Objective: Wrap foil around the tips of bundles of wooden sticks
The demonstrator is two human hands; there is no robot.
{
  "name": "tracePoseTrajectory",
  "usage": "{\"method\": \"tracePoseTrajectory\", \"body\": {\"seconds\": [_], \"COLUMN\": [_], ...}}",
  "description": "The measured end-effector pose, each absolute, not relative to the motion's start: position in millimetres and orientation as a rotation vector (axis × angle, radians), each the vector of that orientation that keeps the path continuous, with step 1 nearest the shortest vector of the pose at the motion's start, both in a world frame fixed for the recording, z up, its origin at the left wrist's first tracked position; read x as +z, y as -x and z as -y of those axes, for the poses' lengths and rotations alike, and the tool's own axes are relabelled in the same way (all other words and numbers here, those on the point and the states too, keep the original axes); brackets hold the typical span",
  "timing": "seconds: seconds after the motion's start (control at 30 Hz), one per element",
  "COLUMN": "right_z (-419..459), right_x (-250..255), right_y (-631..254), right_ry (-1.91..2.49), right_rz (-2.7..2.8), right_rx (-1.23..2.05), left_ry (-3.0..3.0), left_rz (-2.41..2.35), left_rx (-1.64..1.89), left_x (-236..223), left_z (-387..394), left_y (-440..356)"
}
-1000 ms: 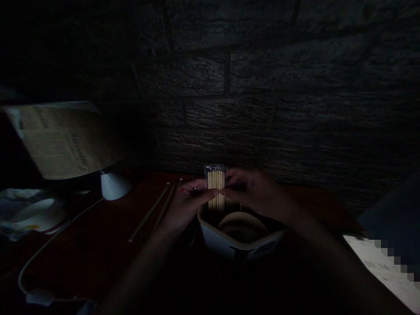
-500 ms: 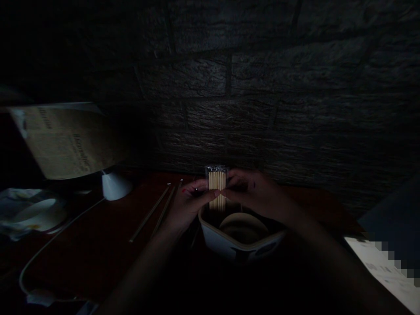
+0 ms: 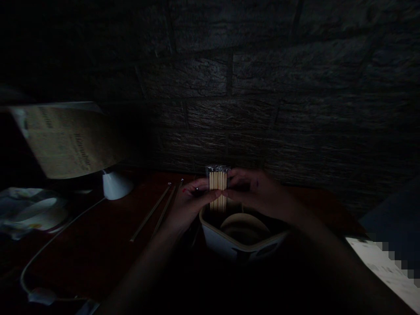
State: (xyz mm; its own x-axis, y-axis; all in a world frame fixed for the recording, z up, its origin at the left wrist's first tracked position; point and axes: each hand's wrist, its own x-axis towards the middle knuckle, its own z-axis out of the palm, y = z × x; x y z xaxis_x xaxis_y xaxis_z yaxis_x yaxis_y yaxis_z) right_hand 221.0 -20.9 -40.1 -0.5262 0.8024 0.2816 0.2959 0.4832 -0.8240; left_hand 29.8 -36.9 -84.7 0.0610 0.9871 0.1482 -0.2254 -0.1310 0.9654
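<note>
Upright in front of me is a clear plastic packet of pale wooden sticks (image 3: pixel 218 180), standing side by side in a flat row. My left hand (image 3: pixel 193 197) grips its left edge, thumb pressed across the front. From the other side my right hand (image 3: pixel 247 188) pinches the right edge, and the two thumb tips nearly meet. Directly below and nearer to me is a white bin (image 3: pixel 226 245) with a pale rim. A round, pale-rimmed thing (image 3: pixel 244 218) sits inside it; the dark hides the rest. The packet's lower end is hard to make out against the bin.
Long thin rods (image 3: pixel 151 212) lie on the dark red table left of my hands. Farther left stand a lamp (image 3: pixel 116 186) with a printed shade, its white cord (image 3: pixel 62 229), and a crumpled bag (image 3: pixel 36 214). A textured brick wall (image 3: pixel 210 109) rises behind. Pale paper (image 3: pixel 382 267) is at right.
</note>
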Motion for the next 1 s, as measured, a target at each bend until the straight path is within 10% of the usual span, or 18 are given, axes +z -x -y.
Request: {"method": "tracePoseTrajectory", "body": {"seconds": [1.0], "right_z": [16.8], "right_x": [-43.3], "right_y": [-225.2], "right_ry": [0.838], "right_rz": [1.98], "right_rx": [1.063], "left_ry": [-1.201], "left_rz": [-0.87], "left_rx": [1.365], "left_x": [-86.2], "left_z": [36.5], "left_y": [-30.4]}}
